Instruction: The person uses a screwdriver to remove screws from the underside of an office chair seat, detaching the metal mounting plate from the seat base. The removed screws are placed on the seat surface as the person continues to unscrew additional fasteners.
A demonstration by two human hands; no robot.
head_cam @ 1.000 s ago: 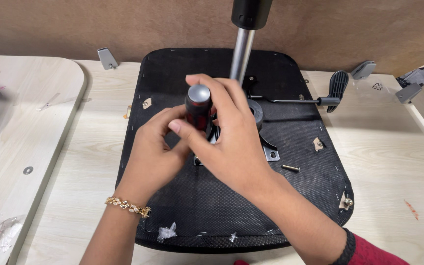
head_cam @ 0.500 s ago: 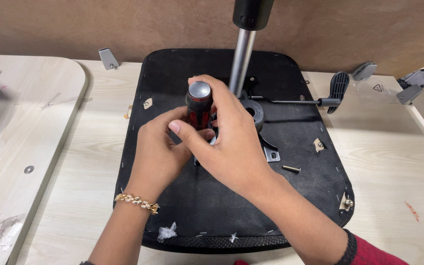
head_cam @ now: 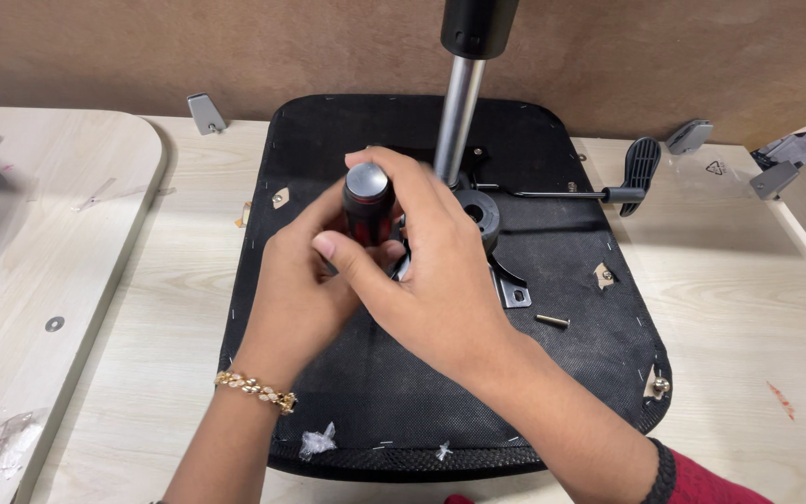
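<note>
Both hands are at work over the middle of an upturned black seat (head_cam: 440, 392) lying flat on the pale wooden surface (head_cam: 739, 308). The right hand (head_cam: 431, 271) is clenched round a screwdriver (head_cam: 368, 201), which stands nearly upright with its grey cap uppermost and its red-and-black handle partly covered by the fingers. The left hand (head_cam: 296, 289) is cupped low against the shaft, fingers curled in; whether it grips the shaft or a fastener beneath cannot be told, as the tip is hidden.

The screwdriver stands just left of the metal mechanism plate (head_cam: 510, 285), from which a chrome column (head_cam: 457, 112) rises out of view. A lever (head_cam: 641, 168) reaches right from the plate. A loose bolt (head_cam: 552, 320) lies on the seat fabric, near the plate and apart from both hands.

Handling, as judged: the screwdriver looks stiff and light, its moulded handle offering sure purchase; best held round the thick of the handle, as now. The seat looks heavy enough to stay put, its fabric soft and its stapled edge possibly snagging.

Against the frame half a second ago, the cap has shifted slightly left and up, the handle tilting a little, and the right thumb has moved round it. The bracelet (head_cam: 254, 390) sits in nearly the same place. Seat, bolt and lever are unmoved.
</note>
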